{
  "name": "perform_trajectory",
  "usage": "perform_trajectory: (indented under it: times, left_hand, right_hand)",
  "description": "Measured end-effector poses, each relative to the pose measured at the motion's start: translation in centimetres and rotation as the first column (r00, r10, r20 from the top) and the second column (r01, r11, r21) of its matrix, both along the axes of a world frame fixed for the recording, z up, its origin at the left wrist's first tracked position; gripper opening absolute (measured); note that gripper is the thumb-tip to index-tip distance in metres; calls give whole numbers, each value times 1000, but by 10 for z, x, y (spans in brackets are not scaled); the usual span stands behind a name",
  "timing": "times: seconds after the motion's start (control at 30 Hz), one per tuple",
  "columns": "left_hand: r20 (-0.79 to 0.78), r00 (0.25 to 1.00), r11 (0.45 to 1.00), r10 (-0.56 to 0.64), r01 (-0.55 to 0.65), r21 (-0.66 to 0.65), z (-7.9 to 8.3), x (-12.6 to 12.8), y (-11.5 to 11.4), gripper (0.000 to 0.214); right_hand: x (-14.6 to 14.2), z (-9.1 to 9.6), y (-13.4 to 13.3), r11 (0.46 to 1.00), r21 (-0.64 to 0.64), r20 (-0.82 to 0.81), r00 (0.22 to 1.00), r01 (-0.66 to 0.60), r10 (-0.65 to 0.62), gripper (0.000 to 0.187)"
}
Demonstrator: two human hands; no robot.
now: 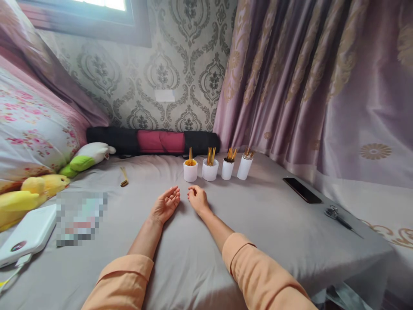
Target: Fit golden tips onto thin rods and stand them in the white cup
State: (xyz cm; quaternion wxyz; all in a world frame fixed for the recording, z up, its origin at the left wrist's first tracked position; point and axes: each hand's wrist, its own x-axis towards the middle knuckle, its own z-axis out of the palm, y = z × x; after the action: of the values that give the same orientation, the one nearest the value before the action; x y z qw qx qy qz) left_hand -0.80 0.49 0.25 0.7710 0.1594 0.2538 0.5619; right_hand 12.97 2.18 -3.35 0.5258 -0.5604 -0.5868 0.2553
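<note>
My left hand (165, 205) rests on the grey sheet (193, 258), palm turned up, fingers loosely spread and holding nothing. Right beside it lies my right hand (197, 199), fingers curled inward, with nothing visible in them. Both sit just in front of a row of white cups: the first cup (190, 170), the second cup (210, 169), the third cup (227, 168) and a taller fourth cup (244, 166). Each holds several thin yellow-orange sticks standing upright.
A small loose bundle of sticks (124, 176) lies to the left. A black phone (302, 190) and scissors (338, 217) lie at right near the bed edge. A white power bank (27, 234), plush toys (87, 158) and a black-red roll (155, 141) border the left and back.
</note>
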Motion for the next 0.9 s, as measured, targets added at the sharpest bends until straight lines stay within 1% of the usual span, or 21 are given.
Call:
perform_trajectory:
  times: [0.17, 0.6, 0.73, 0.9]
  left_hand:
    - [16, 1000, 1000, -2, 2, 2, -2, -1, 2, 14]
    - [-2, 1000, 1000, -10, 10, 10, -4, -2, 5, 16]
    - [-1, 1000, 1000, -6, 6, -9, -2, -1, 4, 16]
    - [5, 1000, 999, 7, -7, -43, 2, 0, 1, 19]
  right_hand:
    - [0, -1, 1, 1000, 3, -26, 1000, -1, 1, 23]
    - [-1, 3, -2, 1000, -11, -96, 995, -18, 16, 22]
    - [-2, 2, 0, 1000, -24, -113, 994, -5, 2, 22]
    - [-1, 0, 0, 1000, -6, -108, 994, 5, -6, 22]
